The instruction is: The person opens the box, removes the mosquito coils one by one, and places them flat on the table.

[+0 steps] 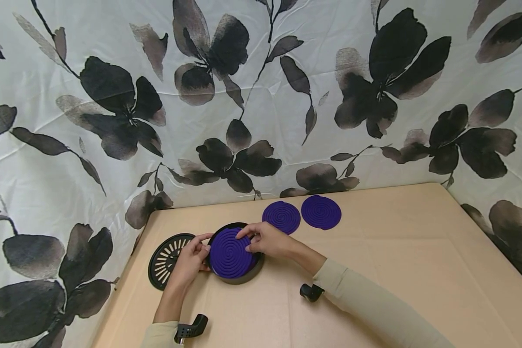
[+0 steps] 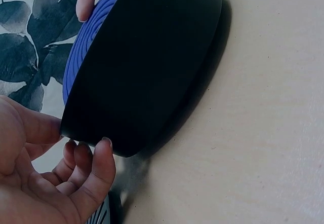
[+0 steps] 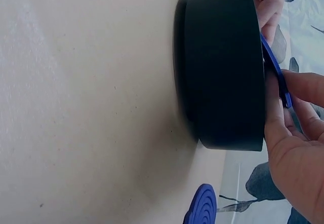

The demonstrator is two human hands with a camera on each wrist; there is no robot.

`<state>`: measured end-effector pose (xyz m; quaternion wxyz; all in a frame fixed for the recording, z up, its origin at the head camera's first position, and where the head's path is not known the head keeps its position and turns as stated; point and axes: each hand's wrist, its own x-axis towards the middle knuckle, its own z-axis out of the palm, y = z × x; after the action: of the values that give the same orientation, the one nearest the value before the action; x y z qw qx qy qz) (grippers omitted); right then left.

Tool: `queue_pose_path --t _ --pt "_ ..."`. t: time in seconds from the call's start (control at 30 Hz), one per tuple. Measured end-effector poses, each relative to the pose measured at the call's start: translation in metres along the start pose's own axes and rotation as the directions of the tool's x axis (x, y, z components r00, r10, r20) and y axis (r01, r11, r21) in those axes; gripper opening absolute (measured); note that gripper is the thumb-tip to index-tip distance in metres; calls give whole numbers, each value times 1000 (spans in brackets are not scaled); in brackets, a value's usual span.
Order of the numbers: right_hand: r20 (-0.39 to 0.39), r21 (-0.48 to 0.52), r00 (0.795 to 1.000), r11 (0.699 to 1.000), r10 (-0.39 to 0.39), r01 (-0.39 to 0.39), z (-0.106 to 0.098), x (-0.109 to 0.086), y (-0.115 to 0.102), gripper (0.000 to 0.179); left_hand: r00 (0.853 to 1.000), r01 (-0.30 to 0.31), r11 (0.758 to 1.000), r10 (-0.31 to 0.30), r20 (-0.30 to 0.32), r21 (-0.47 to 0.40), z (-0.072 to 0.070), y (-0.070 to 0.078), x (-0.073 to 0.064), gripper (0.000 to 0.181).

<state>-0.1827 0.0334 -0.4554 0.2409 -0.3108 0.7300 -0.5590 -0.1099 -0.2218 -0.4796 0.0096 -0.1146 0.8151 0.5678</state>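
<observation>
A dark round coaster holder (image 1: 242,279) stands on the table, its smooth side wall (image 2: 147,67) filling much of the left wrist view. My left hand (image 1: 187,263) grips its left rim, thumb on top and fingers curled below. Over the holder's opening lies a purple spiral-ribbed coaster (image 1: 229,253). Its right edge is pinched between the thumb and fingers of my right hand (image 1: 267,239). In the right wrist view this coaster (image 3: 285,95) tilts up out of the holder at the pinched edge. More purple shows beneath it inside the holder.
Left of the holder lies a black round slotted disc (image 1: 163,266), partly behind my left hand. Two more purple coasters, one behind my right hand (image 1: 282,216) and another farther right (image 1: 321,212), lie near the table's back edge. A floral cloth (image 1: 261,96) hangs behind the table (image 1: 396,256).
</observation>
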Motion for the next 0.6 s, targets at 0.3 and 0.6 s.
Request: queue_pose_path --t 0.3,0.6 --pt "-9 -18 1000 1000 14 -14 -4 -4 -2 31 1000 5 1000 -5 2 -9 0 2 -1 37" --pt "-48 -105 999 994 -7 2 -6 -6 -2 25 1000 -14 1000 14 10 5 -2 0 -1 37"
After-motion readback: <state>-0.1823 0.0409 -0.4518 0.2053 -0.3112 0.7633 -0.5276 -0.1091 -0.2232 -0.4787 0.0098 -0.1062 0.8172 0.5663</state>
